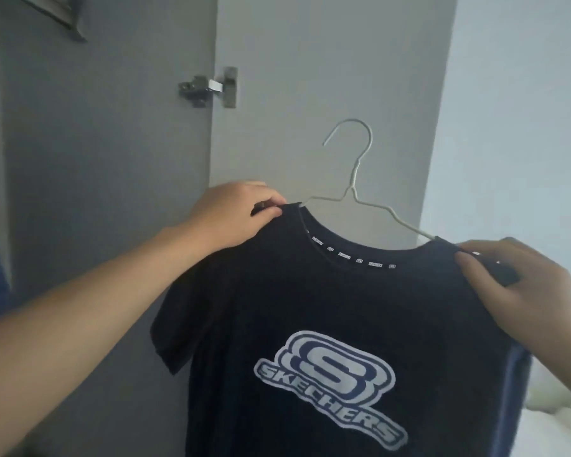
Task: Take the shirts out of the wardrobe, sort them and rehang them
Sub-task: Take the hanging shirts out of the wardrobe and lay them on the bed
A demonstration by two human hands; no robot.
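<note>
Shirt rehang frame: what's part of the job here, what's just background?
Job:
- navy T-shirt
- white wire hanger, inside the collar
- left hand, gripping one shoulder
- right hand, gripping the other shoulder

Background:
- wardrobe door
- metal hinge
- picture frame corner

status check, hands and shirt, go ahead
Left hand and right hand each pinch a shoulder of the navy shirt. Shirt on white wire hanger, hook free. Nothing in the way.

Navy logo shirt (327,324) on wire hanger (353,189)
</note>
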